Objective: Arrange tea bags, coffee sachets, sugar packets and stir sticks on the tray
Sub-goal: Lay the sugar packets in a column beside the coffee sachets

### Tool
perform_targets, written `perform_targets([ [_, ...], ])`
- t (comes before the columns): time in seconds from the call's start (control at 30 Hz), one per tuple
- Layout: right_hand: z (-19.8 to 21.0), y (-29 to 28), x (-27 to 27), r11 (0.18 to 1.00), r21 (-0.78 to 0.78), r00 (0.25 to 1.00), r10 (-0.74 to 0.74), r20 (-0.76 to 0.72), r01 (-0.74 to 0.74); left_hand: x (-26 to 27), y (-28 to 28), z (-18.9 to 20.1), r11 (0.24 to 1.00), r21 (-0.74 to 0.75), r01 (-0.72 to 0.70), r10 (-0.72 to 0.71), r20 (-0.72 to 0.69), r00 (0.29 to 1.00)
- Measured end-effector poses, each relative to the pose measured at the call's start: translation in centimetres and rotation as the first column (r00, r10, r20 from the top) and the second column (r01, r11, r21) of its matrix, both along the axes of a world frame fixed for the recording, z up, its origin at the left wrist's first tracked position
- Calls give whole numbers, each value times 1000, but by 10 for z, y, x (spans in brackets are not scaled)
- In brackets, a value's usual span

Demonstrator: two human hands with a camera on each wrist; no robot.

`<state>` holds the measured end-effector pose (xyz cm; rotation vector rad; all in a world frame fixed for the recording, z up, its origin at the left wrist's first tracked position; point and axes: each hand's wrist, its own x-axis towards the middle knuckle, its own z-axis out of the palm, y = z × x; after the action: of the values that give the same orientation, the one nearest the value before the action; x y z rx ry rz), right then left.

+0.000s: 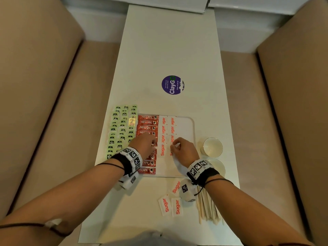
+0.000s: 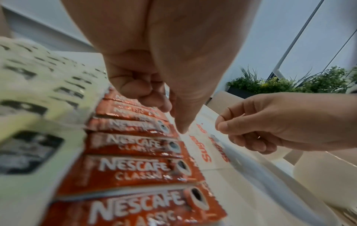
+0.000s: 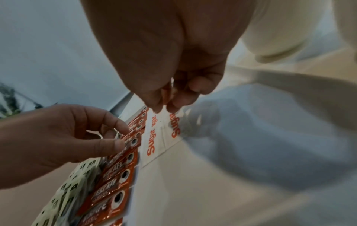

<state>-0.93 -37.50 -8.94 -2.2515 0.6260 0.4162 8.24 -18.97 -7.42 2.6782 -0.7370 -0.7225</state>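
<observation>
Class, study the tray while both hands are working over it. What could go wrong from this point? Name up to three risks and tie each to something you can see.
1. The right hand lowers a sugar packet beside packets already laid; it may nudge those rows crooked.
2. The left hand touches the coffee sachets, which overlap and could slide.
3. The right wrist hangs near the stir sticks and cups; drawing back could knock them.

brand names across a tabletop spread
red coffee sachets (image 1: 147, 127) read "nescafe classic"; white sugar packets (image 1: 163, 129) read "sugar"; a round purple sticker (image 1: 172, 85) on the table reads "claygo".
</observation>
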Motion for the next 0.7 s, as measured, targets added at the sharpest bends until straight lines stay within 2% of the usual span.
perform_targets([
  [0.2,3,25,18,985,26,986,168,7,-168,16,22,5,994,109,-12,9,28,1000],
  [0.4,4,41,31,969,98,974,228,11,-228,17,23,2,992,124,13,-15,11,1000],
  [0.7,-3,42,33,968,75,970,242,3,-241,18,22,1,992,120,29,-31,20,999],
])
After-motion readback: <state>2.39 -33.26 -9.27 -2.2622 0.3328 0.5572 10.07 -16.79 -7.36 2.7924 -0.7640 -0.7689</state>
